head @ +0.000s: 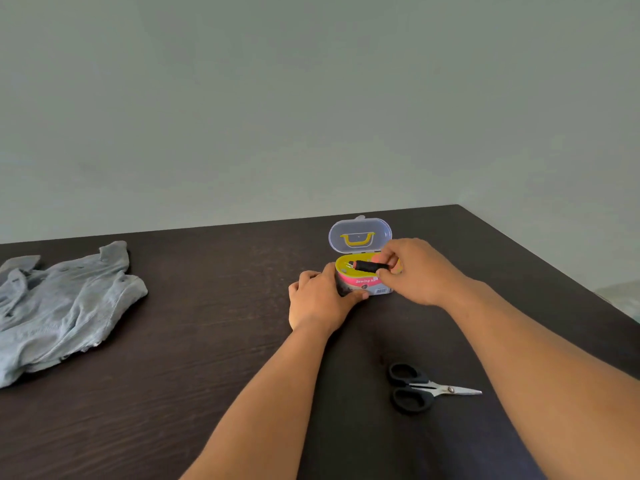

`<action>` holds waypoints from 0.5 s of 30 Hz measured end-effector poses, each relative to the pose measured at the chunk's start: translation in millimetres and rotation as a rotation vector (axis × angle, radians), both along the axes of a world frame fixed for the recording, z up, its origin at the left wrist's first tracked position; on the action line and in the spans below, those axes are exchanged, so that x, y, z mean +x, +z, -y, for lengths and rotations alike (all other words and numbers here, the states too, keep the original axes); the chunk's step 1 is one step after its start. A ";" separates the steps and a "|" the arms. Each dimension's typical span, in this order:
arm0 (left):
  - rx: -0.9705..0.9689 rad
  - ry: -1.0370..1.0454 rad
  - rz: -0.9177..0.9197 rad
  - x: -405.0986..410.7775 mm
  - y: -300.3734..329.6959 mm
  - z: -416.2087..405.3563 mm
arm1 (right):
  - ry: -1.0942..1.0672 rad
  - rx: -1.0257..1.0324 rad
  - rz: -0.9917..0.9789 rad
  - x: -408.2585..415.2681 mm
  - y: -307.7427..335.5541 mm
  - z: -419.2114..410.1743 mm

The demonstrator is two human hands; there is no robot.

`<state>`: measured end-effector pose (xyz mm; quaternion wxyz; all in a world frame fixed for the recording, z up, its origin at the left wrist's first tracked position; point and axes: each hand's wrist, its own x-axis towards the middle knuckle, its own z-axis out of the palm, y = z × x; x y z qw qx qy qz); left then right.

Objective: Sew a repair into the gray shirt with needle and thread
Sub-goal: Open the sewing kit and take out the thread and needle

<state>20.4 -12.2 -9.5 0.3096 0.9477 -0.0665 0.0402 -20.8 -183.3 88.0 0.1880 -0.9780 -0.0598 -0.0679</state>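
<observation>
A small sewing kit box (367,284) with a pink label stands on the dark table, its clear lid (359,235) tipped up and open. My left hand (320,299) grips the box's left end. My right hand (417,270) pinches a black thread spool (367,266) just above the box's yellow tray. The crumpled gray shirt (59,306) lies at the far left of the table, apart from both hands. No needle can be made out.
Black-handled scissors (424,388) lie shut near the front right, blades pointing right. The dark wooden table (207,358) ends at a back edge by a plain wall and at a right edge behind my right arm.
</observation>
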 end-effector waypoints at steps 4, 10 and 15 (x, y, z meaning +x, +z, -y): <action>0.003 -0.004 0.008 -2.1 1.5 -1.0 | -0.027 0.099 -0.078 -21.1 -5.0 8.7; 0.013 -0.004 -0.004 -3.3 4.2 -1.3 | 0.018 0.173 -0.345 -37.1 -19.7 6.6; 0.017 0.010 -0.015 -5.3 7.5 -1.0 | 0.106 0.132 -0.451 -35.5 -28.1 -3.3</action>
